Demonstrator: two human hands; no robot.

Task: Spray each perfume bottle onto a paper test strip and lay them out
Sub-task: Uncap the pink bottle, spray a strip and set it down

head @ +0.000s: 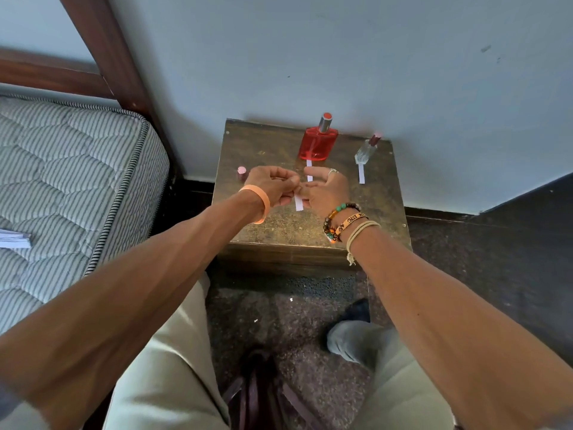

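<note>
A red perfume bottle (317,144) stands at the back of the small wooden table (279,225), with a white paper strip (309,170) lying in front of it. To its right a small clear bottle (366,152) with a dark red cap has its own strip (361,175). A small pink-capped item (242,174) stands just behind my left hand. My left hand (273,187) and my right hand (327,190) meet over the table's middle. Their curled fingertips pinch the top of a third strip (298,203), which hangs down between them.
A striped mattress (71,181) on a wooden bed frame lies to the left, with a small stack of white paper (14,238) on it. The wall is right behind the table. My knees and the dark floor (291,321) are below the table's front edge.
</note>
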